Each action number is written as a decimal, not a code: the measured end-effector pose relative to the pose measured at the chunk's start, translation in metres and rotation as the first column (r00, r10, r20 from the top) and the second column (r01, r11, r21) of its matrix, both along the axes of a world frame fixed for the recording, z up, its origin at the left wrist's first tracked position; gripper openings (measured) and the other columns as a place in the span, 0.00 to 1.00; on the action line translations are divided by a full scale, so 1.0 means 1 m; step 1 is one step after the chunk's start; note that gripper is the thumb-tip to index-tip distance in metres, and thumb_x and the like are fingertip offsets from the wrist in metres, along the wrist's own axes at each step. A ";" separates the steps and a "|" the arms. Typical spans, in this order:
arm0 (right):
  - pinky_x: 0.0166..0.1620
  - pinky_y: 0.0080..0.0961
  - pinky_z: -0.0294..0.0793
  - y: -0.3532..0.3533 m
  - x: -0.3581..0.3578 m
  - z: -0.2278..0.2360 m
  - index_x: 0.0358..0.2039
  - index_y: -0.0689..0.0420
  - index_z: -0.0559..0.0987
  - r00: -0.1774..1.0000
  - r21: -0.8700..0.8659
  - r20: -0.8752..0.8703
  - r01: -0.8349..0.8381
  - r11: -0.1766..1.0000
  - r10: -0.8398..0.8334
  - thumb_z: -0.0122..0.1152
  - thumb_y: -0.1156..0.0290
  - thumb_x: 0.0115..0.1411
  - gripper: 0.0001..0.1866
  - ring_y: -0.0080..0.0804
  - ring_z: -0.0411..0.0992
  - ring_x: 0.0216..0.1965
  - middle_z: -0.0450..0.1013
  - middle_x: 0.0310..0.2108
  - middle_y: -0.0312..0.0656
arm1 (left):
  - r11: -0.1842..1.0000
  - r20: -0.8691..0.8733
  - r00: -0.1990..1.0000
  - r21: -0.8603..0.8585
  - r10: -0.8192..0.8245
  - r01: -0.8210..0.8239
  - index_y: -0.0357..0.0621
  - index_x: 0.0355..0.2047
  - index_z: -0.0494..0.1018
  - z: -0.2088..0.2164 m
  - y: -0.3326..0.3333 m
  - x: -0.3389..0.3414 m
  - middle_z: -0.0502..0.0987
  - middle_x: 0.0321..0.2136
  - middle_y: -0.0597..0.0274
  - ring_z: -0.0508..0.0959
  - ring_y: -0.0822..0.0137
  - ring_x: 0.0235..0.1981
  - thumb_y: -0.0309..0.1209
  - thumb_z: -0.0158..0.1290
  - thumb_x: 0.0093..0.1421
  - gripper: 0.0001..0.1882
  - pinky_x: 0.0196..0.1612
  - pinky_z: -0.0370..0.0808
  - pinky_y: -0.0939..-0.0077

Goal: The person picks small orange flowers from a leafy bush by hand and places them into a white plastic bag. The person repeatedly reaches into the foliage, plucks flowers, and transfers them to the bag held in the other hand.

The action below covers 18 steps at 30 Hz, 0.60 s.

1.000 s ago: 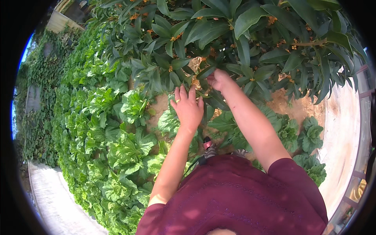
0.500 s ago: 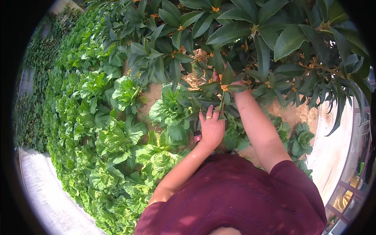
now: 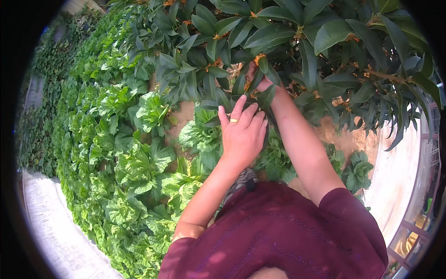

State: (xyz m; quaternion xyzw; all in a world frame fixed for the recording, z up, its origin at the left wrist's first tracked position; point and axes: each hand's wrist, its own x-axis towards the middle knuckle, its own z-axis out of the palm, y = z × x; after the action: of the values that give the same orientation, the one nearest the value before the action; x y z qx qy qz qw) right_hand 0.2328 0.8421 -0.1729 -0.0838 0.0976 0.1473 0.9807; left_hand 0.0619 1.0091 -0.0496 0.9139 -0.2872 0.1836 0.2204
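A leafy shrub (image 3: 274,39) with long dark green leaves and small orange flower clusters hangs over both my hands. My left hand (image 3: 244,135), with a ring on one finger, reaches up to its lower leaves. Its back faces up, the thumb stands apart and the fingers are stretched out, their tips at a leafy twig (image 3: 223,98). Farther in, my right hand (image 3: 264,80) is among the leaves beside an orange flower cluster (image 3: 259,59). Leaves cover most of its fingers, so its grip cannot be made out.
Rows of leafy green cabbages (image 3: 139,162) fill the ground to the left, with several more plants below the shrub. A pale concrete strip (image 3: 60,223) runs along the lower left, another pale path (image 3: 395,162) along the right. A glazed frame (image 3: 411,232) stands at the right edge.
My left hand has moved slightly left and up, and its fingers have spread. My right hand has shifted a little left and up. The twig and flower cluster between them have moved upward.
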 end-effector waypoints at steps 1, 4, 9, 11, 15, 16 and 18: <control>0.34 0.25 0.74 0.005 0.005 0.013 0.35 0.61 0.73 0.999 0.028 0.011 0.033 0.999 -0.033 0.53 0.70 0.58 0.08 0.31 0.72 0.31 0.72 0.29 0.41 | 0.999 -0.026 0.999 0.024 -0.046 0.047 0.45 0.36 0.74 0.001 -0.001 0.004 0.72 0.39 0.57 0.71 0.55 0.47 0.35 0.53 0.55 0.10 0.55 0.56 0.39; 0.34 0.27 0.74 0.011 0.014 0.032 0.33 0.62 0.72 0.987 0.071 -0.077 0.150 0.986 -0.144 0.53 0.72 0.57 0.06 0.33 0.72 0.31 0.71 0.29 0.43 | 0.996 -0.064 0.994 0.020 -0.085 0.087 0.44 0.28 0.72 0.003 -0.007 0.018 0.73 0.28 0.58 0.75 0.55 0.34 0.34 0.51 0.56 0.07 0.52 0.62 0.45; 0.29 0.27 0.72 0.000 -0.029 0.046 0.31 0.59 0.72 0.944 -0.072 -0.166 0.277 0.958 -0.285 0.51 0.67 0.58 0.08 0.30 0.70 0.28 0.70 0.28 0.41 | 1.000 -0.066 0.998 -0.015 -0.008 0.007 0.41 0.24 0.70 0.000 -0.011 0.054 0.73 0.20 0.55 0.75 0.51 0.26 0.35 0.52 0.56 0.11 0.45 0.69 0.52; 0.27 0.25 0.69 -0.014 -0.051 0.044 0.28 0.58 0.71 0.933 -0.052 -0.203 0.294 0.954 -0.298 0.52 0.68 0.56 0.07 0.29 0.68 0.27 0.68 0.26 0.39 | 0.995 -0.178 0.983 0.083 -0.041 0.056 0.42 0.25 0.70 -0.003 -0.008 0.057 0.73 0.25 0.56 0.75 0.53 0.31 0.34 0.55 0.52 0.08 0.47 0.67 0.49; 0.26 0.20 0.65 -0.090 -0.067 -0.035 0.26 0.58 0.70 0.998 0.227 -0.016 -0.051 0.972 0.056 0.55 0.71 0.52 0.05 0.26 0.65 0.26 0.66 0.24 0.36 | 0.925 -0.021 0.949 0.219 -0.314 0.310 0.44 0.28 0.69 -0.024 -0.025 0.034 0.69 0.37 0.57 0.72 0.56 0.40 0.26 0.54 0.49 0.06 0.51 0.64 0.49; 0.27 0.20 0.67 -0.104 -0.066 -0.055 0.30 0.60 0.71 0.993 0.165 0.099 -0.087 0.983 0.071 0.56 0.71 0.53 0.06 0.26 0.66 0.27 0.67 0.26 0.37 | 0.893 0.049 0.899 0.147 -0.435 0.425 0.43 0.28 0.69 -0.028 -0.034 0.031 0.69 0.36 0.57 0.72 0.54 0.39 0.23 0.52 0.48 0.06 0.50 0.65 0.50; 0.29 0.21 0.68 -0.100 -0.066 -0.065 0.32 0.60 0.71 0.982 0.070 0.187 -0.034 0.997 0.020 0.56 0.71 0.53 0.08 0.27 0.66 0.28 0.67 0.28 0.38 | 0.866 -0.024 0.867 -0.059 -0.498 0.496 0.42 0.32 0.67 -0.050 -0.047 0.028 0.71 0.34 0.54 0.72 0.52 0.38 0.24 0.52 0.50 0.08 0.46 0.68 0.55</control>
State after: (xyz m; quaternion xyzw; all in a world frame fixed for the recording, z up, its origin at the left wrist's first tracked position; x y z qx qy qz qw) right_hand 0.1665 0.7421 -0.2379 -0.0629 -0.0008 0.1556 0.9858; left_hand 0.0898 0.9621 -0.0994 0.8067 -0.5037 0.1104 0.2887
